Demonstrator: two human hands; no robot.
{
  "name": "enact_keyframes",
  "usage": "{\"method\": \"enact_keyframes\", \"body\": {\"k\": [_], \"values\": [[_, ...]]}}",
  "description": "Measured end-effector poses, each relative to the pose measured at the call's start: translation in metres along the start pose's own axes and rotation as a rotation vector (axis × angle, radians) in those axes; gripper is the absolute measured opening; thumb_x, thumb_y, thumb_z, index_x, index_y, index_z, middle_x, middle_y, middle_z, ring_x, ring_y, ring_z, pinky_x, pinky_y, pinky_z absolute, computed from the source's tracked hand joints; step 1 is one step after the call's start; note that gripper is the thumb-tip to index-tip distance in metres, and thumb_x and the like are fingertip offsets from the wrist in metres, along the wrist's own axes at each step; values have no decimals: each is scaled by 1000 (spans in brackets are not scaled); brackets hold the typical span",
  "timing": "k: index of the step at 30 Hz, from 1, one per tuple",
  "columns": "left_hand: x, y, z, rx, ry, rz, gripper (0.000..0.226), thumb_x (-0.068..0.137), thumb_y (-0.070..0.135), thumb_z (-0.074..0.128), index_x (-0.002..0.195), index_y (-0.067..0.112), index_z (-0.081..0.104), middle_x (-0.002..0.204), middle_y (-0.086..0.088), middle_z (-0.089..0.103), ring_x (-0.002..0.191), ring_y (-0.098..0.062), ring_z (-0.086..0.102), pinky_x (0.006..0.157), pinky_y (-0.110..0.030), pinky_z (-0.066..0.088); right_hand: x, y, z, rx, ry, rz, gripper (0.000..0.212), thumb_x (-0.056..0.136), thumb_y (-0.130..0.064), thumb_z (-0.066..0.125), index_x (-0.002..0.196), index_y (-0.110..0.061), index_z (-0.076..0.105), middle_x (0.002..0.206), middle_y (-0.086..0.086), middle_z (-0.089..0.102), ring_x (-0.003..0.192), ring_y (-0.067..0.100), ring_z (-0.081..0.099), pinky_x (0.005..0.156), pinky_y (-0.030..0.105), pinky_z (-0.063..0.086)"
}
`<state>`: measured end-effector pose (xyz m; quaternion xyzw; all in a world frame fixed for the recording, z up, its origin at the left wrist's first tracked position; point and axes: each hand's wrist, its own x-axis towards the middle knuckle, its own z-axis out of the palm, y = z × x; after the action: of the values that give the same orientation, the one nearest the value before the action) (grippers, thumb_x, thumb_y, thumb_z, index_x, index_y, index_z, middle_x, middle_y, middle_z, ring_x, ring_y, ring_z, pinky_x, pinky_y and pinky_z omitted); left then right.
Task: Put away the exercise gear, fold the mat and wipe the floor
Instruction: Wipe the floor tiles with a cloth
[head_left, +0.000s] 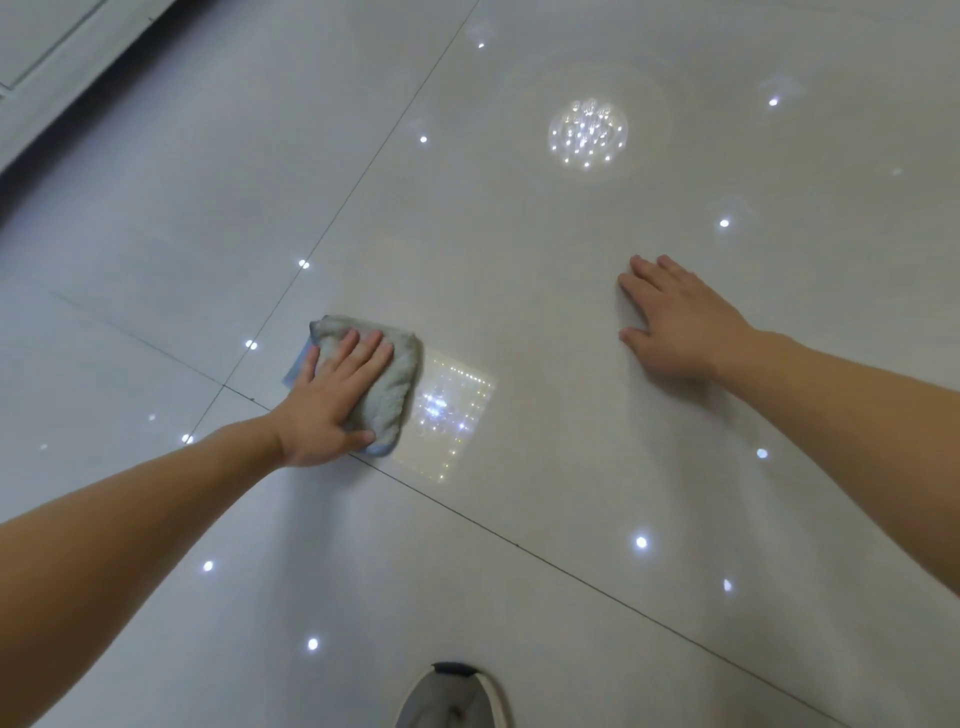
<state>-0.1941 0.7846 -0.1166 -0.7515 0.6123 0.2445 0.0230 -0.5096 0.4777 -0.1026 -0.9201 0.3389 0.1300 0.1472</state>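
A folded grey cloth (387, 379) with a blue underside lies on the glossy pale tiled floor (519, 234). My left hand (332, 400) presses flat on top of the cloth with fingers straight, near a crossing of tile joints. My right hand (675, 317) rests flat on the bare floor further right, fingers spread, holding nothing. No mat or exercise gear is in view.
A white wall base or cabinet edge (62, 78) runs along the top left, with a dark strip beneath. The toe of a grey shoe (457, 696) shows at the bottom centre. Ceiling lights reflect brightly in the tiles.
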Motion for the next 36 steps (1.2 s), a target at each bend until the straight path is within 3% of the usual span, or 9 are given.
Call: {"method": "enact_keyframes", "body": {"k": [3,15,27,36], "values": [[0,0,0,58,-36,4,112,70,65,51,155,36,-16,160,16,-27,147,-12,-30,118,-51,-19,-4,-4,2,-22,12,-32,67,97,-40,44,154,-19,15,163,0,4,150,23,2,121,41,10],[-6,26,8,91,-41,-14,106,71,66,41,151,39,-23,161,10,-29,145,-11,-34,118,-51,-19,-34,8,5,-24,-17,-104,71,95,-47,46,154,-18,19,163,3,6,150,23,6,122,38,9],[-11,122,36,203,-143,95,108,80,63,44,147,33,-35,154,4,-43,142,-20,-40,117,-61,-15,-74,42,4,-33,-17,-59,74,94,-48,49,153,-17,19,163,5,7,149,24,7,121,37,11],[-8,208,54,282,-192,94,99,72,72,14,137,29,-48,153,-6,-45,140,-28,-43,115,-61,-17,-121,79,14,-10,-22,-7,74,94,-47,49,154,-17,18,163,5,7,149,24,8,121,37,11]]}}
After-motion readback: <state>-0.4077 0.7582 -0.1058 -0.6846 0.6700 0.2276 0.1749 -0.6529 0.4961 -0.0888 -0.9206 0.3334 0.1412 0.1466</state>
